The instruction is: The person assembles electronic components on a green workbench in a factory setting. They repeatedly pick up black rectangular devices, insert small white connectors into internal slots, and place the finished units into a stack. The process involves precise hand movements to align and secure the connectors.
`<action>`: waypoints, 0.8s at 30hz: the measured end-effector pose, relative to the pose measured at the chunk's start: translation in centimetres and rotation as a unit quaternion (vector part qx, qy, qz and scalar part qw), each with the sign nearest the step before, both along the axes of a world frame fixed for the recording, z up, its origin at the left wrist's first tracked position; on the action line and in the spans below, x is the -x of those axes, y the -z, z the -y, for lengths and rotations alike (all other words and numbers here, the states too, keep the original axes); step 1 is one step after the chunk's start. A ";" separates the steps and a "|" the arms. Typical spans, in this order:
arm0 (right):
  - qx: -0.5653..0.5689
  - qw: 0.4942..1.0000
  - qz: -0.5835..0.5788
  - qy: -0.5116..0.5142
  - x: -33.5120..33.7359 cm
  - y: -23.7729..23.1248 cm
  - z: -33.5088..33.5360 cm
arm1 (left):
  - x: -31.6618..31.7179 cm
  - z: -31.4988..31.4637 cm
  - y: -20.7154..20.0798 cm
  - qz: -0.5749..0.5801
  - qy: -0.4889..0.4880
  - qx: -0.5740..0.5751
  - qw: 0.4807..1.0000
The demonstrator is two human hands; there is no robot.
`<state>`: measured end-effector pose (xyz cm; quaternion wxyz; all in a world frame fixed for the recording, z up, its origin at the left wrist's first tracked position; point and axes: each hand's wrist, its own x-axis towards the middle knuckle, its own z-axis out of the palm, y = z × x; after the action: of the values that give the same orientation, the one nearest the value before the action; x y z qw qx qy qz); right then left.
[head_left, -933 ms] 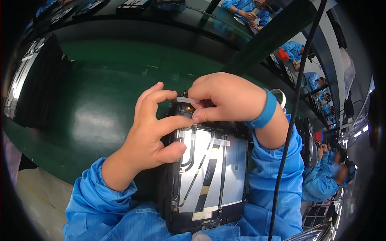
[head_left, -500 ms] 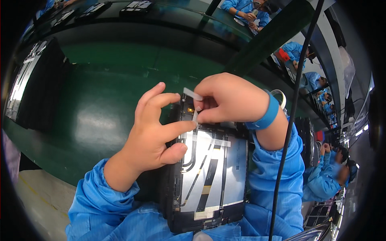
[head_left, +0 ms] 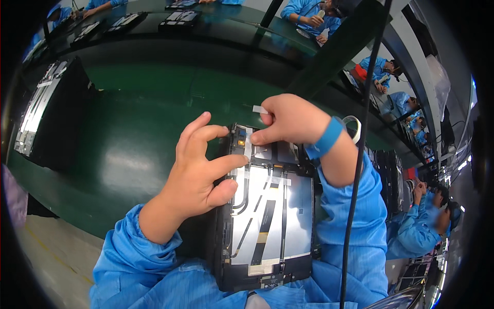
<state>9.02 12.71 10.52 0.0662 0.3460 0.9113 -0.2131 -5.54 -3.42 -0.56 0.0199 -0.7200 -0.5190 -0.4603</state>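
In front of me lies a stack of tablet-like panels, and the top one [head_left: 303, 216] shows a silvery back with dark flex cables. A whitish tape strip [head_left: 248, 141] runs lengthwise near its far left edge. Another pale strip [head_left: 280, 182] crosses the panel below that. My left hand [head_left: 190, 170] has its fingers spread, with the index fingertip on the panel at the strip's near end. My right hand [head_left: 296, 121] presses its thumb beside the strip's far part. A short white tape piece [head_left: 260, 109] sticks out from its curled fingers.
A tall stack of similar panels [head_left: 49, 108] stands on the green table [head_left: 134, 123] at the left. A black cable [head_left: 355, 190] hangs down at the right, near a white tape roll [head_left: 355, 126]. Co-workers in blue [head_left: 419, 226] sit at the right and far side.
My right hand has shifted slightly, its thumb now down at the strip and its fingers lifted off with the short tape piece. The strip now lies along the panel. My left hand hardly moved.
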 end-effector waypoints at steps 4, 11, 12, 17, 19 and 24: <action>0.040 0.980 -0.196 0.004 -4.9 0.0 4.1 | -0.2 0.6 -1.4 -0.013 -0.001 0.012 1.000; -0.084 0.942 -0.288 -0.153 -9.8 1.6 12.4 | -4.0 2.6 -6.2 -0.013 0.177 0.003 0.984; -0.095 0.941 -0.308 -0.107 -10.4 1.8 12.7 | -4.7 2.7 -7.0 -0.025 0.180 -0.012 0.983; -0.025 0.900 -0.426 0.085 -13.2 3.2 14.1 | -6.7 1.3 -8.1 -0.049 0.225 -0.029 0.973; -0.056 0.899 -0.435 0.015 -14.4 3.5 13.2 | -7.4 0.6 -8.7 -0.059 0.243 -0.019 0.968; -0.012 0.863 -0.477 0.164 -16.0 4.8 11.8 | -8.7 -2.7 -9.4 -0.119 0.179 0.097 0.972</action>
<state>25.03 0.93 5.71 -0.4167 0.3472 0.7643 -0.3489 3.17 -0.76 8.83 -0.0708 -0.8493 -0.4180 -0.3146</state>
